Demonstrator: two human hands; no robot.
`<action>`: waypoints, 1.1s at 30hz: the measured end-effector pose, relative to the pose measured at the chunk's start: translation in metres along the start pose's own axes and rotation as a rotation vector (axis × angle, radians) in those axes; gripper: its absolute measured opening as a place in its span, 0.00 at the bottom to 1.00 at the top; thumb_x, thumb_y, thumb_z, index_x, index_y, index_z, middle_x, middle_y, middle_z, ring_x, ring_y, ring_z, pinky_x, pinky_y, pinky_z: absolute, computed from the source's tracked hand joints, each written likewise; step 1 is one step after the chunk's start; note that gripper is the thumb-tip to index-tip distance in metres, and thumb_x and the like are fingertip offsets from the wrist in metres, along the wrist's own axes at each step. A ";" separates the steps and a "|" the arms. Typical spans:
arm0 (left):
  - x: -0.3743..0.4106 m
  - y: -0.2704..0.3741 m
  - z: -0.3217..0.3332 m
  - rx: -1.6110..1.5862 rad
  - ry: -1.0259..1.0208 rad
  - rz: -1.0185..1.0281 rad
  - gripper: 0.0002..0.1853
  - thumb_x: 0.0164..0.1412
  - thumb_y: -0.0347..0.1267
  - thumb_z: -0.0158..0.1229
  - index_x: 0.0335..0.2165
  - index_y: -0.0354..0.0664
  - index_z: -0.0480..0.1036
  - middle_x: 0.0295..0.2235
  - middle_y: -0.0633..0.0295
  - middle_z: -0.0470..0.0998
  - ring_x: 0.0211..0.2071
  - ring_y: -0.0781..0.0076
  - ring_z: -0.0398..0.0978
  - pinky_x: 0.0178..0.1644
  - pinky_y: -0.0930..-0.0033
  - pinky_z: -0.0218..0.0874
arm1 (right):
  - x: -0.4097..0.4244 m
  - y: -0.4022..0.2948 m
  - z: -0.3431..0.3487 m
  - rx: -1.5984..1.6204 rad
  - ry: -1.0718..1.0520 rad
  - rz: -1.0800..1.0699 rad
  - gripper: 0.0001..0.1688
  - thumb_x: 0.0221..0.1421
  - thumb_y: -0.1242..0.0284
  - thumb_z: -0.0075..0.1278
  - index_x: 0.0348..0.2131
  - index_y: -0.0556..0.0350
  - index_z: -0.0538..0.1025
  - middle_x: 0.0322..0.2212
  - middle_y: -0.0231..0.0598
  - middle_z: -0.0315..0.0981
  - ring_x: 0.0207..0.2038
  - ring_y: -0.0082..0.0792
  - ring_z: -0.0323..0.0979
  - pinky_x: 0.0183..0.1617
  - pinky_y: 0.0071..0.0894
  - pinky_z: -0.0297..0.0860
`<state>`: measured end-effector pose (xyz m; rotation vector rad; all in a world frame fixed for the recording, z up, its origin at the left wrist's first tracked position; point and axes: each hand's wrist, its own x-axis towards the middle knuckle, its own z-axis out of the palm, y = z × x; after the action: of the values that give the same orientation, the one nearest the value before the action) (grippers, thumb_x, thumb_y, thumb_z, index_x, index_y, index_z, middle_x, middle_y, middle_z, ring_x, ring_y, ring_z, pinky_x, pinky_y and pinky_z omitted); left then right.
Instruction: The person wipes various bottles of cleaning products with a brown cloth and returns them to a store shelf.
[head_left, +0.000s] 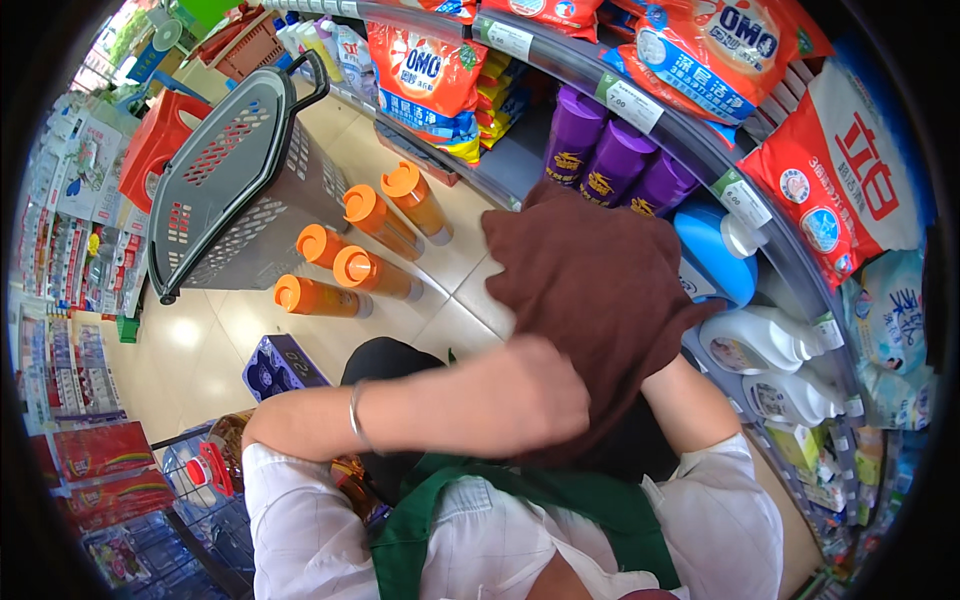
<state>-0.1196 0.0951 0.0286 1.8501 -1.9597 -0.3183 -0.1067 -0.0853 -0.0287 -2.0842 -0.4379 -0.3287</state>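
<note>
A dark brown cloth (592, 300) hangs bunched before me, close to the lower shelf. My right forearm (686, 405) runs under it, and the cloth hides the right hand. My left hand (544, 394), blurred, is curled against the near side of the cloth; whether it grips the fabric is unclear. A silver bangle (354, 416) circles the left wrist. Beyond the cloth, purple-capped spray cans (577, 127) stand on the lower shelf. Several orange-capped cans (375, 217) stand on the tiled floor to the left.
A grey shopping basket (255, 240) stands beyond the orange-capped cans. A purple box (281, 367) lies near my knee. On the right, the curved shelf edge (675, 135) carries OMO washing-powder bags (705, 56), with a blue bottle (712, 251) and white bottles (757, 337) below.
</note>
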 end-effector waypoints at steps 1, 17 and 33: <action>0.004 -0.018 -0.014 0.129 0.106 -0.156 0.07 0.46 0.26 0.55 0.29 0.42 0.73 0.29 0.61 0.75 0.33 0.63 0.76 0.39 0.63 0.67 | -0.002 0.004 0.000 -0.096 0.072 -0.031 0.12 0.47 0.65 0.51 0.32 0.49 0.75 0.30 0.38 0.70 0.34 0.39 0.71 0.36 0.37 0.63; 0.070 -0.289 0.055 -0.698 0.843 -0.610 0.46 0.33 0.27 0.75 0.53 0.35 0.61 0.47 0.57 0.74 0.48 0.67 0.72 0.55 0.65 0.60 | -0.011 -0.019 -0.026 -0.355 -0.040 -0.132 0.08 0.40 0.67 0.56 0.23 0.49 0.77 0.24 0.36 0.71 0.29 0.38 0.71 0.32 0.35 0.65; 0.029 -0.105 0.066 -0.342 1.142 -0.702 0.39 0.43 0.33 0.71 0.52 0.37 0.60 0.46 0.54 0.72 0.46 0.63 0.72 0.50 0.65 0.64 | 0.010 0.024 0.028 0.339 0.232 0.073 0.28 0.64 0.65 0.41 0.58 0.59 0.59 0.57 0.39 0.57 0.60 0.33 0.55 0.65 0.28 0.50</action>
<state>-0.0561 0.0496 -0.0720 1.7788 -0.4587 0.1915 -0.0858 -0.0719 -0.0577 -1.7040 -0.2572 -0.4172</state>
